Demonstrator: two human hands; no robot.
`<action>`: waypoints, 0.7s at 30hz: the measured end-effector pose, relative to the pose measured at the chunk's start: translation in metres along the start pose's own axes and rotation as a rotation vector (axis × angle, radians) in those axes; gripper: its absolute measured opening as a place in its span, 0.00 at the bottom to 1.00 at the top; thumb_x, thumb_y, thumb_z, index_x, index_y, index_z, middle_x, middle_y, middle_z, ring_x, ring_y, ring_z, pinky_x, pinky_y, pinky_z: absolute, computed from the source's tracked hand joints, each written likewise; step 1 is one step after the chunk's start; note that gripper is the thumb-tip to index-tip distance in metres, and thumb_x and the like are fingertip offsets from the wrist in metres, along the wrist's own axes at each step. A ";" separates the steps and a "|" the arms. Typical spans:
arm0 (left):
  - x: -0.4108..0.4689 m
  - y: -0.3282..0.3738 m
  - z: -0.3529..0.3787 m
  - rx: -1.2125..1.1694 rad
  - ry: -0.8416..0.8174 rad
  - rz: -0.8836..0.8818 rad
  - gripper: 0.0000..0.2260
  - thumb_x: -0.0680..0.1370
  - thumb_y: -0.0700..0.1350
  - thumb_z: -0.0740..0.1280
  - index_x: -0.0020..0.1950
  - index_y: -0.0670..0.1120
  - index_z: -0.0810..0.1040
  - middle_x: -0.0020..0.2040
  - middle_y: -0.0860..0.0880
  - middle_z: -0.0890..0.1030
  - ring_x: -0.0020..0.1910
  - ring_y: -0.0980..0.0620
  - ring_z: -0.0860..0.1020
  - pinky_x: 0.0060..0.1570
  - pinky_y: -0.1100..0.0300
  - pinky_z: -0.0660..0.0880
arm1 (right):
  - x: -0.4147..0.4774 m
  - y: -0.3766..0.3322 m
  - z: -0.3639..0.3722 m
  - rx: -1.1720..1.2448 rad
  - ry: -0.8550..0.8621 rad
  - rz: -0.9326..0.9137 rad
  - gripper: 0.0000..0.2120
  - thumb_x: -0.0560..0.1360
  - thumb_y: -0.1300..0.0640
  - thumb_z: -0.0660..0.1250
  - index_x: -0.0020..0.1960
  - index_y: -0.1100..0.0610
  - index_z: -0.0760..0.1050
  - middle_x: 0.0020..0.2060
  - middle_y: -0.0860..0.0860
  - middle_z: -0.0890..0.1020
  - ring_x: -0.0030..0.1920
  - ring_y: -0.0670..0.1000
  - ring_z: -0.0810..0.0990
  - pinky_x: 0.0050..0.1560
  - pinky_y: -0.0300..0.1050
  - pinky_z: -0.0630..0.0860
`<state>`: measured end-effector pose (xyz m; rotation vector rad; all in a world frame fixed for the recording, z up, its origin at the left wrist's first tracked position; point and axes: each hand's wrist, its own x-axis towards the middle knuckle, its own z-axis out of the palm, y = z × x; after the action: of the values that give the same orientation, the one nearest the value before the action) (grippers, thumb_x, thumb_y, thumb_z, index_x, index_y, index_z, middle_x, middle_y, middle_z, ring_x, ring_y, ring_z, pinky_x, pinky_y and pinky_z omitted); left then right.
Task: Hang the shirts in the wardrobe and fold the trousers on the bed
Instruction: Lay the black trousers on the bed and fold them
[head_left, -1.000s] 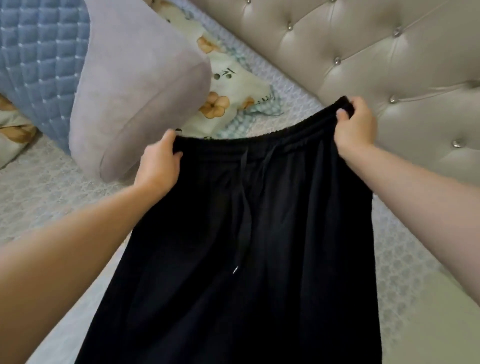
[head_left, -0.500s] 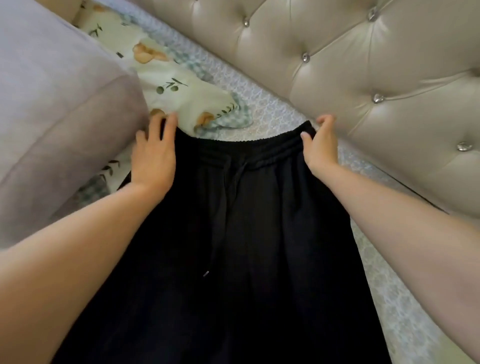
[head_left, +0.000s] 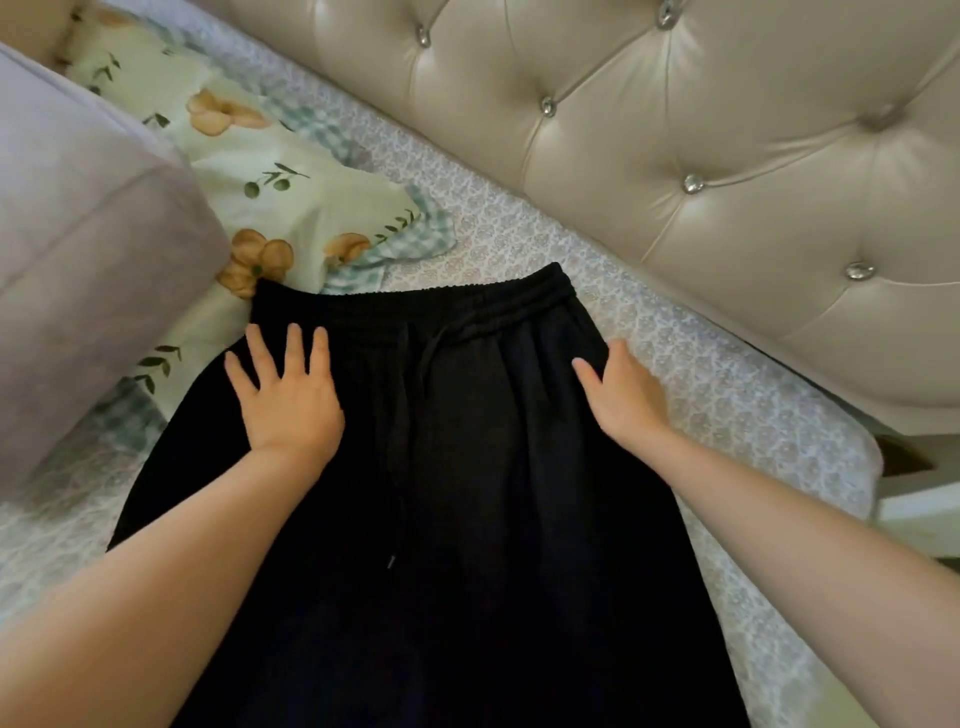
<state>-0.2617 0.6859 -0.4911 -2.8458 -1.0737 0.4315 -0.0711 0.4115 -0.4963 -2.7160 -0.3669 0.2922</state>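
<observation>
- Trousers (head_left: 467, 493): a black pair lies front up on the bed (head_left: 701, 395), spread flat. The waistband (head_left: 441, 306) is the end nearest the headboard (head_left: 727, 156) and lies just short of it, and the legs run away from the headboard and out of view below.
- Left hand (head_left: 291, 395): open, palm down with the fingers spread, pressing the cloth on the side of the trousers farther from the headboard, just below the waistband.
- Right hand (head_left: 626, 397): also open and gripping nothing, with straight fingers resting on the edge of the trousers that faces the headboard.
- How it should handle: the cloth looks soft, limp and fairly light. It drapes in shallow folds and should not hold a crease by itself, so each fold will probably need smoothing flat.
- It seems neither slippery nor fragile, and the patterned sheet should keep it from sliding much.
- Where to take hold: the gathered elastic waistband is the thickest and firmest part. Pinching its two corners would control the whole width, and the outer seams are the next best line.
- Drawstring (head_left: 434, 340): it trails loose down the front, away from the headboard. It is best tucked inside the fold so it does not bunch.
- Nearby: a flowered pillow (head_left: 291, 208) touches the waistband corner farther from the headboard. A grey cushion (head_left: 78, 249) sits beyond it, farther again from the headboard, and may crowd a sideways fold.
</observation>
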 end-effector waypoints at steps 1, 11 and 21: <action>-0.013 0.006 0.000 -0.042 0.038 0.047 0.32 0.80 0.45 0.57 0.82 0.48 0.46 0.82 0.45 0.49 0.79 0.36 0.43 0.74 0.34 0.45 | -0.009 0.002 -0.001 -0.003 -0.019 0.016 0.23 0.81 0.42 0.57 0.65 0.59 0.67 0.54 0.54 0.80 0.52 0.59 0.80 0.44 0.49 0.73; -0.116 0.057 0.025 -0.098 -0.171 0.600 0.25 0.83 0.58 0.43 0.81 0.57 0.45 0.81 0.51 0.43 0.79 0.48 0.39 0.77 0.45 0.41 | -0.059 0.026 -0.030 0.095 -0.243 0.096 0.22 0.82 0.52 0.60 0.73 0.57 0.63 0.56 0.56 0.80 0.54 0.56 0.80 0.52 0.47 0.75; -0.114 0.060 -0.040 -1.220 -0.297 0.007 0.24 0.81 0.63 0.53 0.54 0.51 0.84 0.51 0.54 0.86 0.53 0.65 0.80 0.55 0.69 0.70 | -0.144 -0.081 -0.040 0.483 -0.230 -0.153 0.21 0.81 0.54 0.62 0.72 0.56 0.66 0.61 0.50 0.77 0.62 0.48 0.75 0.59 0.32 0.67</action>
<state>-0.2932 0.5670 -0.4354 -3.8665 -1.8787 0.2207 -0.2146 0.4284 -0.4063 -2.1747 -0.4932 0.5714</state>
